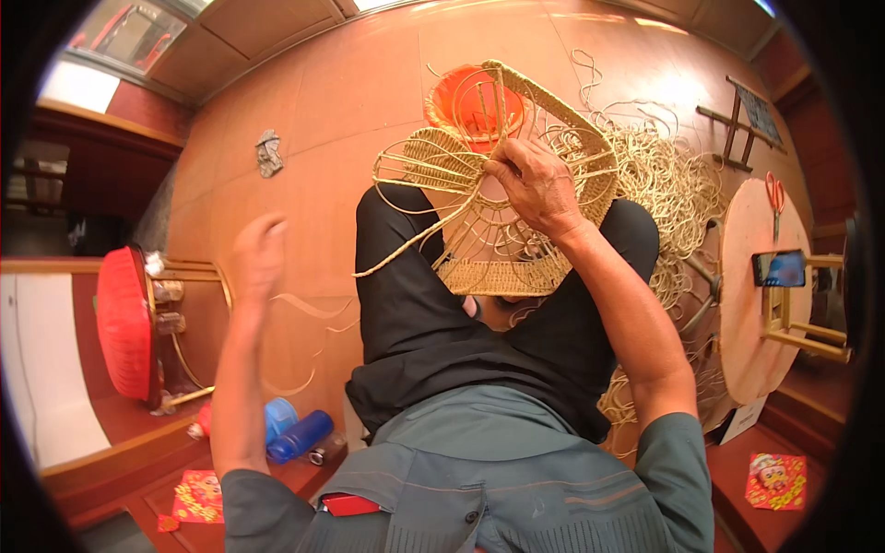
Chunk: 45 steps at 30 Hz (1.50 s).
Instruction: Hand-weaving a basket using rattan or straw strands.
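A half-woven basket of straw-coloured cord on a wire frame rests across my knees, with open spokes and dense woven bands along its edges. My right hand is closed around the spokes near the middle of the frame, its fingertips pinched together. From that spot a twisted cord runs down to the left, and its end hangs free over my left knee. My left hand is raised well to the left, apart from the basket. Motion smears its fingers, so whether it holds anything is unclear.
Beyond the basket stands an orange-red bucket. A big heap of loose cord covers the floor to the right. Scissors and a phone lie by a round wooden top. A red-topped stool and blue bottle are left.
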Tool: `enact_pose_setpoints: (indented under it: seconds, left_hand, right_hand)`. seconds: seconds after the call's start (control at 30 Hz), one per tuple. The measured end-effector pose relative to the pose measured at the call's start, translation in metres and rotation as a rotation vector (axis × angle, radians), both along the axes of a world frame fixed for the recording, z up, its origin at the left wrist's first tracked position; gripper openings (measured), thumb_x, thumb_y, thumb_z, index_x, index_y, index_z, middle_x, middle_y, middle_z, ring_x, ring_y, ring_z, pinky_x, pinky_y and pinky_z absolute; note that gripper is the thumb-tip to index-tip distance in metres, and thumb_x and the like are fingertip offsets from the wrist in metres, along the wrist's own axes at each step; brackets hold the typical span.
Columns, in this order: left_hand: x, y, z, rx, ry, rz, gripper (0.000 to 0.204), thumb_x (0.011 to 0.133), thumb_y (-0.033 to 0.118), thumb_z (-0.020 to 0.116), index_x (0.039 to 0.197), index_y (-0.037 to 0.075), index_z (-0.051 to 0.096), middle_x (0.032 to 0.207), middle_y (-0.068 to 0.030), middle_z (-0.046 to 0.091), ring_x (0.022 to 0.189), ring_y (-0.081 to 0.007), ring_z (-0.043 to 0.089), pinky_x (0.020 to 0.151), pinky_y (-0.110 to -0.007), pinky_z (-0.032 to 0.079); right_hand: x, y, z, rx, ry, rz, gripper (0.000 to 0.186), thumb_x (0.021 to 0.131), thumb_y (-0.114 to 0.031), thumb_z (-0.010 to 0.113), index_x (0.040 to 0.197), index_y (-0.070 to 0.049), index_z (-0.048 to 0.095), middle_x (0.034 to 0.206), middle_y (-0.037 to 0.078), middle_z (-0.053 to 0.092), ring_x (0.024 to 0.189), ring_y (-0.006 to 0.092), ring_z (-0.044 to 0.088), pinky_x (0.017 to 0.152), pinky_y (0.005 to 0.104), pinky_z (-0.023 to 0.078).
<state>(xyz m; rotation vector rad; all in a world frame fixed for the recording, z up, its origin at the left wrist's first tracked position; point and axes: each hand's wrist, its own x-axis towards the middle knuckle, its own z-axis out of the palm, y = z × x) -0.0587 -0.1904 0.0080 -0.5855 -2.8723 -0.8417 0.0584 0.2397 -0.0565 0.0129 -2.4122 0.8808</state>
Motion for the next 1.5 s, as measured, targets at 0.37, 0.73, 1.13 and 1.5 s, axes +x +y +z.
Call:
enact_pose_setpoints:
  seconds: [0.37, 0.73, 1.13, 1.5]
  left_hand:
    - [0.072, 0.092, -0.011, -0.216, 0.048, -0.206, 0.020, 0.109, 0.015, 0.068, 0.125, 0.009, 0.079, 0.093, -0.0116, 0.074, 0.083, -0.0268, 0.071, 0.079, -0.042, 0.057]
    - [0.026, 0.255, -0.022, -0.152, 0.372, -0.639, 0.022, 0.104, 0.013, 0.069, 0.125, 0.008, 0.073, 0.112, -0.0122, 0.066, 0.109, -0.0352, 0.066, 0.094, -0.048, 0.057]
    - [-0.017, 0.265, -0.008, -0.238, 0.289, -0.865, 0.018, 0.105, 0.024, 0.070, 0.102, 0.009, 0.061, 0.096, -0.0117, 0.070, 0.099, -0.0339, 0.072, 0.094, -0.048, 0.055]
    - [-0.069, 0.286, 0.023, -0.275, 0.547, -0.807, 0.026, 0.103, 0.033, 0.074, 0.098, 0.012, 0.059, 0.087, -0.0062, 0.069, 0.084, -0.0277, 0.076, 0.069, -0.044, 0.060]
  right_hand:
    - [0.002, 0.006, 0.004, -0.010, -0.020, 0.001, 0.021, 0.102, -0.024, 0.076, 0.096, -0.007, 0.065, 0.092, 0.011, 0.071, 0.091, 0.0350, 0.071, 0.080, 0.0493, 0.055]
    - [0.001, 0.006, -0.007, -0.026, 0.021, 0.040, 0.018, 0.100, -0.021, 0.078, 0.099, -0.007, 0.067, 0.092, 0.011, 0.072, 0.090, 0.0357, 0.070, 0.081, 0.0489, 0.055]
    - [0.004, 0.006, 0.001, -0.127, -0.023, 0.063, 0.026, 0.097, -0.014, 0.083, 0.110, -0.004, 0.062, 0.091, 0.013, 0.069, 0.087, 0.0338, 0.071, 0.077, 0.0462, 0.056]
    - [0.005, 0.013, 0.000, -0.116, -0.010, 0.094, 0.020, 0.093, 0.001, 0.071, 0.106, -0.002, 0.057, 0.090, 0.016, 0.063, 0.080, 0.0329, 0.067, 0.075, 0.0435, 0.054]
